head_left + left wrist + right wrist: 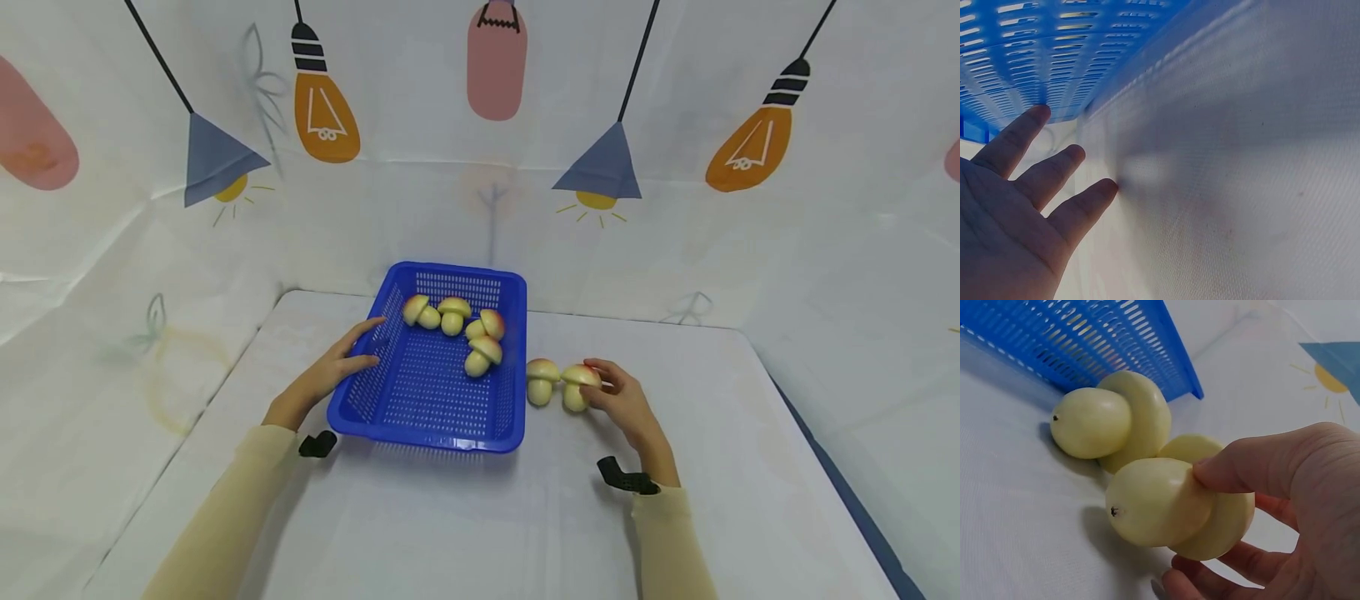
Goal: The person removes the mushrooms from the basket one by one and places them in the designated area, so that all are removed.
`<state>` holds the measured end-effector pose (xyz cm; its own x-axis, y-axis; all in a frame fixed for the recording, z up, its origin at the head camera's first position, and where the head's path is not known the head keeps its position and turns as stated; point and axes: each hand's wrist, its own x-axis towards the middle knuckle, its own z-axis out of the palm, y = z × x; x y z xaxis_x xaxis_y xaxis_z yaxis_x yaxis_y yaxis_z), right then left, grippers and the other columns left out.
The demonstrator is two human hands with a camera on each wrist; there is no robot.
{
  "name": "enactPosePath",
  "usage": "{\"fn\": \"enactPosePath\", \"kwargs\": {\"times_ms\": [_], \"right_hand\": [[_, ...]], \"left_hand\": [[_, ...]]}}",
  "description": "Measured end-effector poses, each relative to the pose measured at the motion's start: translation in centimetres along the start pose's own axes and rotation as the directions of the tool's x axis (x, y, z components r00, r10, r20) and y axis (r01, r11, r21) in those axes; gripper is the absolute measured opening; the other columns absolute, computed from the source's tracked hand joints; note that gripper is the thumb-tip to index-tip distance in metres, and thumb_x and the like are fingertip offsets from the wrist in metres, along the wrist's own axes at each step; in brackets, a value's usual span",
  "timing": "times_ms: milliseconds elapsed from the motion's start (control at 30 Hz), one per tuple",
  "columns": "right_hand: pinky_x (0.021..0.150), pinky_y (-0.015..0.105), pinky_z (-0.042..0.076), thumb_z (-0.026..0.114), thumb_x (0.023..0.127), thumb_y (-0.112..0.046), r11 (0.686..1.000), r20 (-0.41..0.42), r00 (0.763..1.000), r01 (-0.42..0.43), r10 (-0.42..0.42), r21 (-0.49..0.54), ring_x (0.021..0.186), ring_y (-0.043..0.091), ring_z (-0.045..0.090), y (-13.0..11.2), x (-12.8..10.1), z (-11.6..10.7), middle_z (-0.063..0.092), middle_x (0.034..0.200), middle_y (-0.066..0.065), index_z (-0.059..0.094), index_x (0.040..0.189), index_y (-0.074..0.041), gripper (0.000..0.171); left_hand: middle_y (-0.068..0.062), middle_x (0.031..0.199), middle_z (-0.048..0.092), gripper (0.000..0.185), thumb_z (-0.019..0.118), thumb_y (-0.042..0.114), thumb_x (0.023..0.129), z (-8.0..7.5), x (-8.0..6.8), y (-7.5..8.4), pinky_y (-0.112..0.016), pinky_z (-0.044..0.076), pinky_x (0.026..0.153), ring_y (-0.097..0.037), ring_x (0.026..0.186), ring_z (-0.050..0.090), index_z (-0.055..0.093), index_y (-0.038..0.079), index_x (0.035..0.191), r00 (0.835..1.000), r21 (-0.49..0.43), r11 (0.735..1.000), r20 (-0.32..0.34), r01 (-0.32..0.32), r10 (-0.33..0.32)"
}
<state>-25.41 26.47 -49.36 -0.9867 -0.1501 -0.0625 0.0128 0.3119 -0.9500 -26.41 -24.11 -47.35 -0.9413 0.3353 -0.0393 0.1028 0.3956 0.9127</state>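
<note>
With thumb and fingers, my right hand (626, 408) grips a toy mushroom (574, 398) with a red-and-yellow cap and a pale stem. In the right wrist view the thumb presses where stem and cap meet. Close beside it, a second toy mushroom (539, 392) lies against the right side of a blue plastic basket (427, 436). My left hand (326, 373) rests at the basket's left rim with thumb and forefinger reaching over it. The left wrist view shows its other fingers extended outside, below the slotted wall. Several mushrooms (453, 315) lie inside the basket, toward the back and right.
A white-covered table (450, 533) carries everything. Behind and at the sides hangs a white sheet (420, 208) printed with lamps and bulbs, close to the basket's far edge. Black wrist mounts (628, 479) sit below both hands.
</note>
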Motion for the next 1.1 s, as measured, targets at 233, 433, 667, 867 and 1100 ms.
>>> {"fn": "enactPosePath", "kwargs": {"times_ms": [233,433,667,867,1100], "right_hand": [[0.085,0.021,0.052,0.070,0.097,-0.013,1.000,0.001,1.000,-0.017,0.018,-0.019,0.132,0.043,0.054,0.01,0.00,0.05,0.048,0.150,0.025,0.050,0.149,-0.006,0.056],[0.084,0.021,0.052,0.070,0.096,-0.010,1.000,-0.006,1.000,-0.008,0.008,-0.027,0.128,0.039,0.057,-0.10,0.03,0.23,0.050,0.149,0.025,0.051,0.147,-0.004,0.055],[0.082,0.020,0.051,0.070,0.096,-0.010,0.999,-0.009,1.000,0.008,-0.009,-0.038,0.126,0.041,0.059,-0.39,-0.06,0.33,0.052,0.148,0.027,0.051,0.148,-0.003,0.056],[0.083,0.020,0.051,0.069,0.098,-0.014,0.997,0.002,1.000,0.012,-0.011,-0.080,0.128,0.041,0.057,-0.15,0.04,0.39,0.050,0.149,0.029,0.046,0.152,-0.002,0.060],[0.084,0.021,0.049,0.067,0.098,-0.014,0.996,0.004,1.000,-0.004,0.005,-0.092,0.130,0.042,0.056,-0.20,0.02,0.44,0.048,0.152,0.028,0.046,0.152,-0.002,0.059]], "left_hand": [[-0.021,0.170,0.012,0.072,0.054,0.028,0.103,0.01,-0.01,0.03,-0.068,0.039,0.107,-0.050,0.143,0.034,0.018,0.033,0.165,1.000,0.004,1.000,-0.003,0.002,-0.002],[-0.022,0.170,0.012,0.072,0.054,0.026,0.103,0.00,0.02,0.06,-0.064,0.044,0.104,-0.051,0.141,0.037,0.018,0.032,0.165,1.000,0.003,1.000,-0.005,0.004,-0.004],[-0.024,0.168,0.016,0.073,0.054,0.026,0.102,-0.01,0.05,0.08,-0.058,0.049,0.099,-0.052,0.137,0.041,0.019,0.031,0.165,1.000,-0.005,1.000,0.002,0.001,-0.001],[-0.024,0.168,0.015,0.073,0.055,0.027,0.102,-0.08,0.06,-0.05,-0.058,0.048,0.100,-0.051,0.138,0.040,0.019,0.031,0.165,1.000,0.004,1.000,0.003,-0.002,0.002],[-0.024,0.168,0.015,0.073,0.054,0.026,0.102,-0.03,0.06,-0.14,-0.058,0.048,0.100,-0.051,0.137,0.041,0.019,0.030,0.165,1.000,0.001,1.000,0.002,-0.006,0.006]]}}
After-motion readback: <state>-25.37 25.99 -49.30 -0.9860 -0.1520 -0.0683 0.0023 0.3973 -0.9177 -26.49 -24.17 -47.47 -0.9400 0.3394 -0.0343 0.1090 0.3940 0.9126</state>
